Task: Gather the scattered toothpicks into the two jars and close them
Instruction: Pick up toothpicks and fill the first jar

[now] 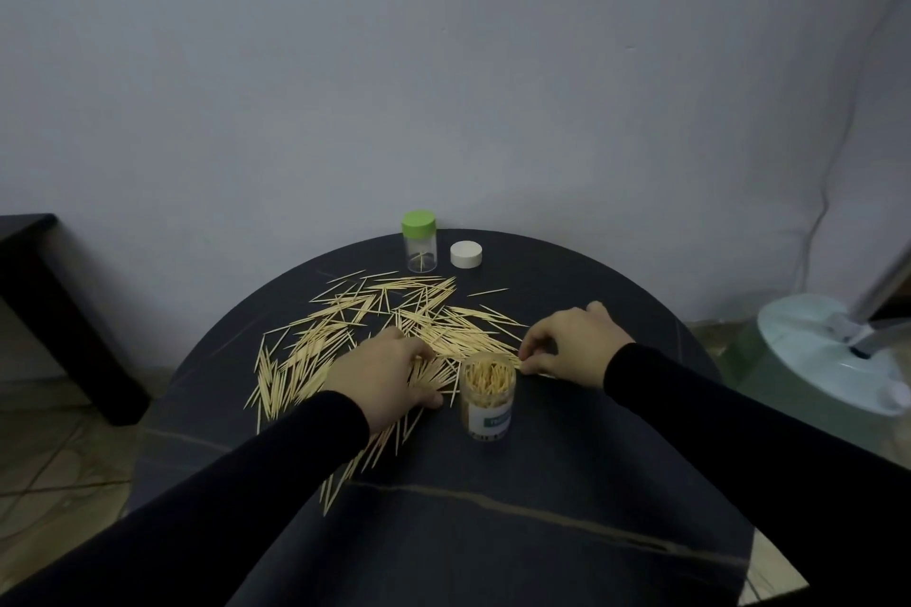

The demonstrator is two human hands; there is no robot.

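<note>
Many toothpicks (374, 325) lie scattered across the middle and left of a round dark table (567, 483). An open clear jar (487, 394), packed with upright toothpicks, stands near the table's middle between my hands. My left hand (382, 375) grips a bunch of toothpicks just left of that jar. Just right of the jar, my right hand (572, 340) pinches a few toothpicks at its fingertips. At the far edge stands a second clear jar (420, 243) with a green lid on it, nearly empty. A loose white lid (466, 254) lies beside it.
A grey wall rises right behind the table. A dark piece of furniture (54, 311) stands at the left. A pale round fan base (833, 350) with a cable sits on the floor at the right.
</note>
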